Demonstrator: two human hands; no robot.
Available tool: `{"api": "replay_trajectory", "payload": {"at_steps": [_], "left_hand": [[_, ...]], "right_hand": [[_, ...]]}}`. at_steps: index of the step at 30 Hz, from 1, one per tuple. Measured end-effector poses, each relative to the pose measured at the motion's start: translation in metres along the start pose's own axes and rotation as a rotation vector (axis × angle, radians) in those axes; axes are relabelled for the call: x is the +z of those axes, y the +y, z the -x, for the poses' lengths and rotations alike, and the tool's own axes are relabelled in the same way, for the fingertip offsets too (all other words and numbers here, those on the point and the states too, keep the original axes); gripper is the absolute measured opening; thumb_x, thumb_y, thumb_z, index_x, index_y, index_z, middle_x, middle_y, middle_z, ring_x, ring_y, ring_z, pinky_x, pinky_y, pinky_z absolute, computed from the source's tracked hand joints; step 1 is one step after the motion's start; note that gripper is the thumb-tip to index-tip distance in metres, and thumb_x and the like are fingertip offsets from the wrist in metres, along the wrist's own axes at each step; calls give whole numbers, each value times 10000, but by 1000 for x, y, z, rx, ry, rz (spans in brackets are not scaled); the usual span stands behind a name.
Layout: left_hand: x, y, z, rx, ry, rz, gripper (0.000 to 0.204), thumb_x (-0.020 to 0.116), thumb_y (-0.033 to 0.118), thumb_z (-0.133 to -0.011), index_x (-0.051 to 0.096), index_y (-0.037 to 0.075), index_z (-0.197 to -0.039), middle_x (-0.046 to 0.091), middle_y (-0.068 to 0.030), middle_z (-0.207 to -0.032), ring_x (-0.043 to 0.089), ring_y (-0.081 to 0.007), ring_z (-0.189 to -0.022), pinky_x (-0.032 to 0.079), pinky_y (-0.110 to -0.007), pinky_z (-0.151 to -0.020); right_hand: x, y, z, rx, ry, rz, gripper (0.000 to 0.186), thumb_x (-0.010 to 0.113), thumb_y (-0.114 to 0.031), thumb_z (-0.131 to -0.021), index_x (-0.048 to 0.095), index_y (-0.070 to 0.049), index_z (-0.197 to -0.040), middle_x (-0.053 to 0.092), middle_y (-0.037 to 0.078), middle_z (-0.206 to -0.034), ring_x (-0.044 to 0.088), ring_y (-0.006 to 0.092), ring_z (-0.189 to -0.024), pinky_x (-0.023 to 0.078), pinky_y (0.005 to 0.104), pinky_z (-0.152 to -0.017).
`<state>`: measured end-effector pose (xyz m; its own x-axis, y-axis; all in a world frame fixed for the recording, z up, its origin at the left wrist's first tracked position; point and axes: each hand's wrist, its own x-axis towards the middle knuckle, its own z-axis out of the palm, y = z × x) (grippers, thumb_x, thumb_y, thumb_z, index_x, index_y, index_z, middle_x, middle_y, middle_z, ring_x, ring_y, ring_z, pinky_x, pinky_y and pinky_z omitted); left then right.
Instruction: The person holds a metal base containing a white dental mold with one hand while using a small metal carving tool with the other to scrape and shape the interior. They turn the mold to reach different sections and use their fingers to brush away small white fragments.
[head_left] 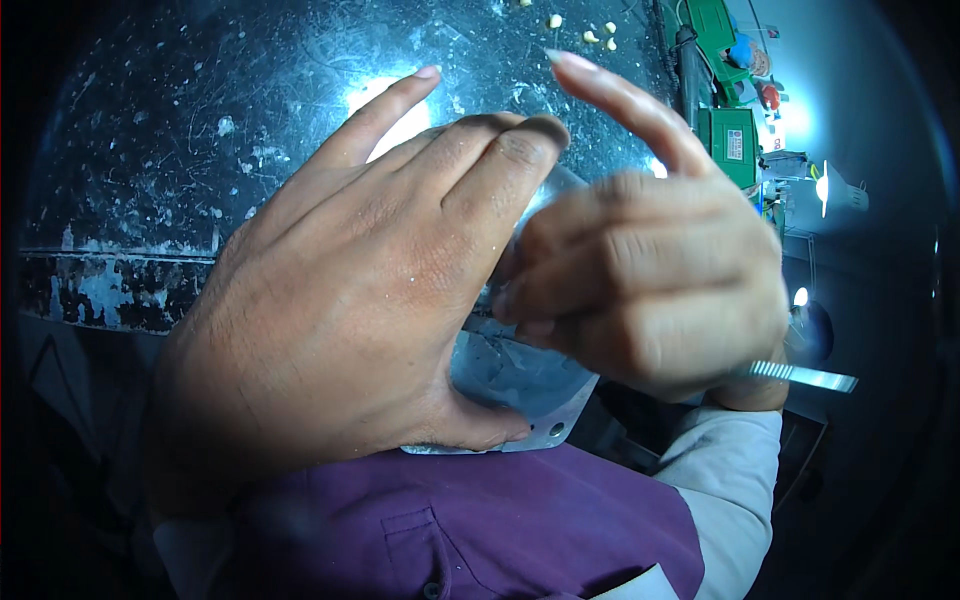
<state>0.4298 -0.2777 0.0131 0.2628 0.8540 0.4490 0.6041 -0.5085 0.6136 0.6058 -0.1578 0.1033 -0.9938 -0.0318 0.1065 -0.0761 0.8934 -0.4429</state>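
Note:
My left hand (340,290) is closed round a smooth grey metal part (520,380), its thumb along the near edge beside a small hole and its fingers over the far side. Much of that part is hidden beneath both hands, so its full shape does not show. Close against it on the right is my right hand (650,270), slightly blurred, with the index finger stretched away and the other fingers curled. A slim metal tool with a ridged handle (805,376) sticks out behind the right hand; its working end is hidden.
A dark, scratched worktable (130,150) stretches ahead, its worn near edge (110,285) on the left. Several small cream-coloured pieces (590,36) lie at the far side. Green bins (728,145) and a lit lamp (825,188) stand to the right. A purple apron (480,520) is close below.

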Motion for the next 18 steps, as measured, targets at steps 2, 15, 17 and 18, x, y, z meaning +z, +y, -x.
{"api": "replay_trajectory", "payload": {"at_steps": [2, 15, 17, 18], "left_hand": [[4, -3, 3, -10, 106, 108, 1344, 1005, 482, -475, 370, 16, -1564, 575, -207, -1451, 554, -373, -1413, 237, -585, -1315], [-5, 4, -7, -262, -41, -4, 1318, 1015, 641, -450, 513, 22, -1500, 576, -223, -1395, 552, -420, -1355, 402, -548, -1200], [-5, 8, -4, -288, -77, -3, 1316, 1014, 651, -443, 524, 27, -1493, 576, -217, -1368, 555, -413, -1341, 429, -541, -1166], [-5, 11, -6, -343, -97, 24, 1313, 1012, 660, -435, 535, 32, -1485, 576, -211, -1341, 558, -406, -1326, 457, -534, -1132]], "right_hand": [[12, 10, 12, -223, 96, 119, 221, 839, -72, -803, 631, -144, -791, 782, -36, -936, 773, 132, -881, 401, 708, -1197], [44, 8, 174, 889, 971, 92, 250, 509, -123, -1077, 614, 19, -1255, 764, 183, -1017, 709, 237, -851, 560, 392, -782], [51, -1, 191, 1092, 808, 393, 229, 582, -145, -1060, 643, -20, -1243, 708, 162, -991, 703, 340, -877, 549, 410, -801], [55, -6, 203, 1108, 851, 404, 229, 582, -145, -1060, 643, -20, -1243, 708, 162, -991, 703, 340, -877, 549, 410, -801]]}}
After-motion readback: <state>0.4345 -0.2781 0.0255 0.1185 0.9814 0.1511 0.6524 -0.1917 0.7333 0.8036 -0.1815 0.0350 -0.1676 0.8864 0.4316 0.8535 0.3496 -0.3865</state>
